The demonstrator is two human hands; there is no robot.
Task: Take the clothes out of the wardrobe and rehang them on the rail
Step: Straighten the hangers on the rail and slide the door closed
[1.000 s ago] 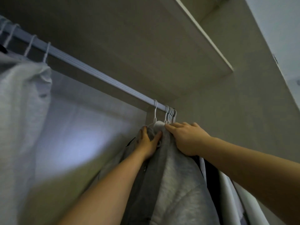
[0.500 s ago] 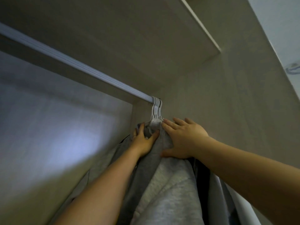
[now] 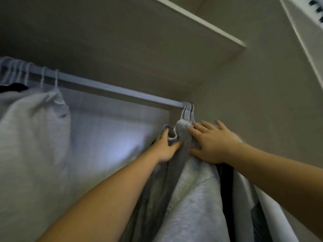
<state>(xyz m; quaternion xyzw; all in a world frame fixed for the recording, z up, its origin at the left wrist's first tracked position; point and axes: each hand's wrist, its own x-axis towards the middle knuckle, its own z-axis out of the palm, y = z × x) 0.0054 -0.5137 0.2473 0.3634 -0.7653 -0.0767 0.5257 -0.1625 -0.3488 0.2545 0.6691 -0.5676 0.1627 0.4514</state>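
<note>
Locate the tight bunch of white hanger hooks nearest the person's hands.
In the head view, right of centre, the hanger hooks bunch at the right end of the rail, beside the wardrobe's side wall, just above the right hand.

Grey-brown shelf [image 3: 157,41] overhead meets a matching side wall [image 3: 262,102]; pale light patches the back panel [image 3: 113,137]

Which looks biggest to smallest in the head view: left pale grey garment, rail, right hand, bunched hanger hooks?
1. pale grey garment, though nearest the camera, so unsure.
2. rail
3. right hand, flat on the hung clothes.
4. bunched hanger hooks
</note>
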